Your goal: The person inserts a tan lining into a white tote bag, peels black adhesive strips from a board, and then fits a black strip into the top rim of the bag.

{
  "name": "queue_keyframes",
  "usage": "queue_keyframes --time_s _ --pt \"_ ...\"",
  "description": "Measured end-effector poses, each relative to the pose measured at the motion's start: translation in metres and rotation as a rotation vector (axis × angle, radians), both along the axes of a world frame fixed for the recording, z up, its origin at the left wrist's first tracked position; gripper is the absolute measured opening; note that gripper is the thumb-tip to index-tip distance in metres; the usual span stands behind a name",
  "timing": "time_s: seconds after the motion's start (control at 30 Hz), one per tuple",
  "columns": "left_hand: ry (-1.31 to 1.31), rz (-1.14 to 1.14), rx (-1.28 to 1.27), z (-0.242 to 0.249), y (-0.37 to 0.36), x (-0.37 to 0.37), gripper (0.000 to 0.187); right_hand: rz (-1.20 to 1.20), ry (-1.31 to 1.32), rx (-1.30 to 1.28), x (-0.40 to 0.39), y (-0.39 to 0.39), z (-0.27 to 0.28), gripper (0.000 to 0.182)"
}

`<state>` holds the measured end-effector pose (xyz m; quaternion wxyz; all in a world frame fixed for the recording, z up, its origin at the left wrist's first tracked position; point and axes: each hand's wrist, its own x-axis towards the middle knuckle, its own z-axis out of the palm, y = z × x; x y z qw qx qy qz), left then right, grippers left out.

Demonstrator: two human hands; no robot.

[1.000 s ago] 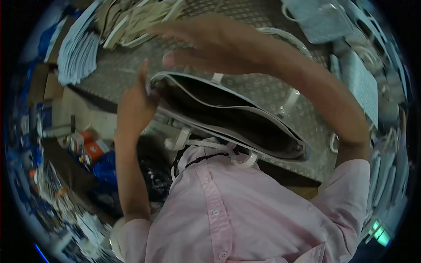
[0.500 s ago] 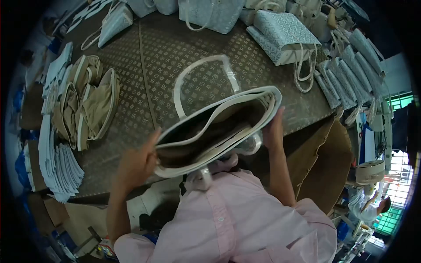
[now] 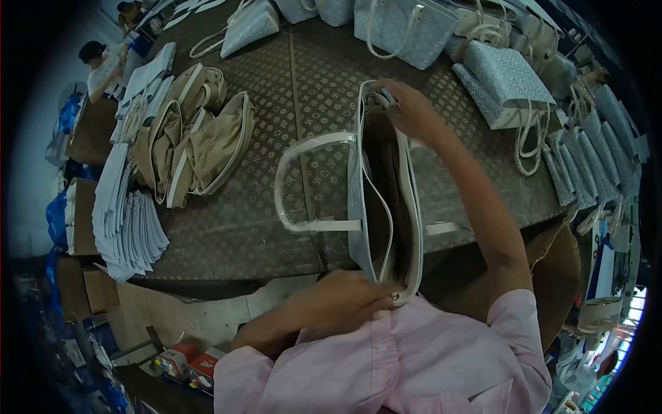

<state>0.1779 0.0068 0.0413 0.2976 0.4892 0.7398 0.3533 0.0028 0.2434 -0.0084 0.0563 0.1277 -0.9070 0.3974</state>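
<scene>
Tote bag (image 3: 386,200), near bench (image 3: 234,228) edge: light, semi-stiff; left hand (image 3: 338,300), right hand (image 3: 407,107) grasping opposite rim ends.

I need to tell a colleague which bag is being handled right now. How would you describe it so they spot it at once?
Start at the patterned table. At its near edge a pale blue tote bag stands mouth open, the right hand at its far end and the left hand at its near end. Unlike the closed bags along the far edge, it gapes open, showing a tan lining.
</scene>
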Motion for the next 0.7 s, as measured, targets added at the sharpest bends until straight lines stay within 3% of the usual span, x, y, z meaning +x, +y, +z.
queue_keyframes --time_s 0.07,0.1,0.13,0.17,0.2,0.3,0.37,0.43,0.5,0.57,0.7 --pt "-0.082 0.38 0.083 0.017 -0.004 -0.032 0.022 -0.153 0.122 0.442 -0.006 -0.004 -0.006 0.027" --pt "-0.015 0.604 0.332 0.023 0.009 -0.056 0.021 -0.181 0.107 0.446 -0.006 -0.005 -0.008 0.027" --pt "0.229 0.68 0.348 0.022 0.02 -0.097 0.023 -0.219 0.144 0.474 -0.006 -0.006 -0.012 0.022" --pt "0.313 0.739 0.302 0.021 0.037 -0.138 0.027 -0.25 0.181 0.505 -0.005 -0.008 -0.014 0.017" --pt "0.497 0.752 0.351 0.002 0.053 -0.183 0.03 -0.262 0.168 0.516 -0.005 -0.009 -0.014 0.017" --pt "0.282 0.496 0.237 -0.053 0.102 -0.288 0.035 -0.325 0.223 0.621 -0.008 -0.013 -0.014 0.014" --pt "0.145 0.461 0.226 -0.073 0.114 -0.287 0.036 -0.439 0.268 0.751 -0.005 -0.016 -0.021 0.013" --pt "0.014 0.423 0.207 -0.076 0.121 -0.281 0.037 -0.482 0.264 0.694 0.0 -0.007 -0.021 0.013" --pt "0.015 0.491 0.402 -0.08 0.115 -0.263 0.04 -0.525 0.235 0.624 0.003 0.001 -0.023 0.013" --pt "-0.015 0.481 0.352 -0.079 0.107 -0.259 0.041 -0.39 0.342 0.616 0.003 0.005 -0.021 0.012" --pt "-0.141 0.487 0.338 -0.09 0.09 -0.27 0.042 -0.393 0.381 0.541 -0.001 -0.005 -0.027 0.014"
